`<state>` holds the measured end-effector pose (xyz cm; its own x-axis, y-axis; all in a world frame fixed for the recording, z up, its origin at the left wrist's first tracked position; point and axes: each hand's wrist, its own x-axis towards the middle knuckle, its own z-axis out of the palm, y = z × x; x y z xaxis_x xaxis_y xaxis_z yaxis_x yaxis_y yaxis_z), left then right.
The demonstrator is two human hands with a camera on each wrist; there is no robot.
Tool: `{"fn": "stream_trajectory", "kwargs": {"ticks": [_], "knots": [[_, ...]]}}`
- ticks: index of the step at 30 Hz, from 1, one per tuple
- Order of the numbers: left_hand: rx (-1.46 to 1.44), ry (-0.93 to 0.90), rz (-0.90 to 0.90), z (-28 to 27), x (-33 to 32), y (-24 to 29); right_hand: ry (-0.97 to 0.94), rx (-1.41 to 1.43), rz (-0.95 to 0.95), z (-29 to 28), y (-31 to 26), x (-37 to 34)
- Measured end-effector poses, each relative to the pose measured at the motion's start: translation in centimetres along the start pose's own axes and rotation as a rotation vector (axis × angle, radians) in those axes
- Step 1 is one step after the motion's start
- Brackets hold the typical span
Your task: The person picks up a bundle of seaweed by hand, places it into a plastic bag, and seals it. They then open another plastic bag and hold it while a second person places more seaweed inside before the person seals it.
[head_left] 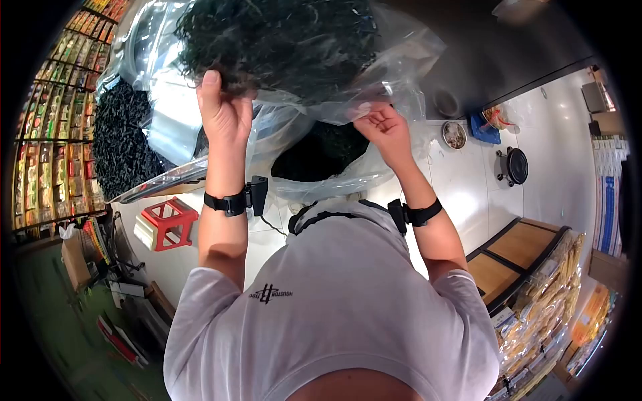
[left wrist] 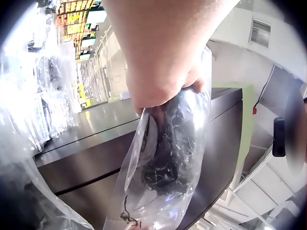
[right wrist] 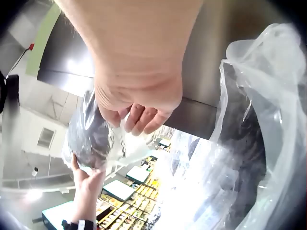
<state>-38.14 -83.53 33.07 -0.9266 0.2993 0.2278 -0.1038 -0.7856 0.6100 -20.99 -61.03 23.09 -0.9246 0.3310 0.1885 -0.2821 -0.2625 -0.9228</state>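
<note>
A clear plastic bag (head_left: 281, 50) filled with dark, stringy shreds is held up at the top of the head view. My left hand (head_left: 224, 117) grips its lower left part, thumb on the near side. With curled fingers, my right hand (head_left: 386, 132) pinches the loose clear plastic at the bag's right end. In the left wrist view the dark contents (left wrist: 168, 167) show through the film below my hand. Under both hands a large clear liner bag (head_left: 394, 170) gapes around more dark shreds (head_left: 324, 154).
Left of the liner is a heap of dark, curled dried pieces (head_left: 124, 140). A red and white stool (head_left: 170, 224) stands on the floor. A dark metal counter (head_left: 481, 60) is at the upper right, near a bowl (head_left: 454, 135) and a round black wheeled stand (head_left: 516, 166). Stocked shelves (head_left: 53, 140) line the left.
</note>
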Motion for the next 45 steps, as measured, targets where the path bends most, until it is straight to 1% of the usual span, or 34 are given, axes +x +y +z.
{"fn": "stream_trajectory", "kwargs": {"ticks": [1,3,4,7,8,10,11,12,13,14,15,16,17,18,19,20,21,23,27,28,29,31,32,33,34,35,36,37,39,41,43,44,45], "knots": [[0.003,0.006,0.005,0.1,0.0,0.0,-0.006,0.003,0.004,0.6,0.2,0.0],[0.022,-0.008,0.021,0.8,0.3,-0.1,0.055,-0.259,0.031,1.4,0.4,0.4],[0.004,-0.032,0.023,1.2,0.3,0.0,0.05,-0.257,0.028,1.4,0.4,0.5],[0.078,-0.071,0.055,1.2,0.8,0.4,0.055,-0.554,-0.05,0.9,0.2,0.7],[0.177,-0.049,0.078,0.4,1.2,0.3,0.051,-0.554,-0.051,0.8,0.0,0.5],[0.174,-0.057,0.099,0.6,1.4,0.2,0.01,-0.575,0.056,0.8,-0.7,0.7],[0.173,-0.062,0.114,0.6,1.6,0.2,0.005,-0.576,0.045,0.2,0.0,0.8],[0.17,-0.075,0.121,0.0,1.8,0.4,-0.053,-0.442,0.09,-0.9,1.5,0.7],[0.169,-0.081,0.135,0.2,2.1,0.9,-0.114,-0.309,0.132,-1.3,1.6,1.1],[0.162,-0.114,0.08,0.3,2.0,1.6,-0.072,-0.105,0.092,-1.8,1.2,1.1],[0.156,-0.145,0.029,0.5,1.8,2.2,-0.087,-0.108,0.082,-2.0,-0.4,1.3],[0.135,-0.196,0.007,0.8,1.8,2.7,0.055,0.146,0.064,-2.3,-2.2,1.7],[0.135,-0.199,0.022,0.8,1.9,2.8,0.198,0.403,0.053,-2.8,-3.3,2.1],[0.186,-0.224,0.008,0.6,1.9,2.7,0.188,0.403,0.047,-3.5,-3.4,2.5],[0.236,-0.252,-0.004,0.6,2.0,2.6,0.209,0.362,-0.024,-4.3,-3.2,2.9],[0.189,-0.207,-0.018,0.6,1.7,2.4,0.233,0.321,-0.096,-4.7,-2.8,3.4],[0.188,-0.214,-0.01,0.4,1.6,2.3,0.228,0.321,-0.105,-4.7,-2.5,3.5],[0.22,-0.21,-0.007,0.0,1.7,2.1,0.329,0.133,-0.067,-4.7,-1.7,3.4],[0.184,-0.238,-0.018,0.2,1.3,2.6,0.276,0.216,-0.079,-4.3,-0.8,2.7],[0.324,-0.188,0.063,0.5,1.3,2.7,0.272,0.215,-0.077,-4.4,-0.6,2.7],[0.325,-0.186,0.065,0.9,1.4,3.2,0.272,0.227,-0.076,-4.7,-0.4,2.6],[0.383,-0.03,0.021,1.7,1.6,4.4,0.27,0.238,-0.07,-5.0,-0.1,2.5],[0.386,0.029,0.032,2.1,1.8,4.6,0.262,0.236,-0.079,-5.1,0.0,2.4],[0.387,0.033,0.03,2.3,2.0,4.6,0.256,0.233,-0.089,-5.2,0.1,2.4],[0.394,0.06,0.078,2.4,2.1,4.5,0.256,0.232,-0.086,-5.2,0.3,2.4],[0.401,0.089,0.126,2.4,2.1,4.5,0.231,0.279,-0.125,-5.2,0.5,2.3],[0.434,0.064,0.113,2.2,2.2,4.9,0.206,0.326,-0.165,-5.2,0.7,2.2],[0.434,0.066,0.113,2.1,2.3,4.8,0.206,0.326,-0.163,-5.1,0.8,2.1],[0.358,0.124,0.183,1.9,2.8,4.6,0.234,0.441,-0.163,-4.8,1.1,1.8],[0.366,0.116,0.18,1.8,2.9,4.8,0.228,0.483,-0.167,-4.4,1.9,1.9],[0.399,0.068,0.249,2.3,3.0,5.0,0.222,0.522,-0.173,-4.9,2.6,1.9],[0.4,0.071,0.251,2.5,2.9,5.2,0.156,0.443,-0.098,-5.6,2.9,1.9],[0.443,0.006,0.226,2.7,2.7,5.4,0.089,0.365,-0.023,-6.0,3.0,1.9]]}}
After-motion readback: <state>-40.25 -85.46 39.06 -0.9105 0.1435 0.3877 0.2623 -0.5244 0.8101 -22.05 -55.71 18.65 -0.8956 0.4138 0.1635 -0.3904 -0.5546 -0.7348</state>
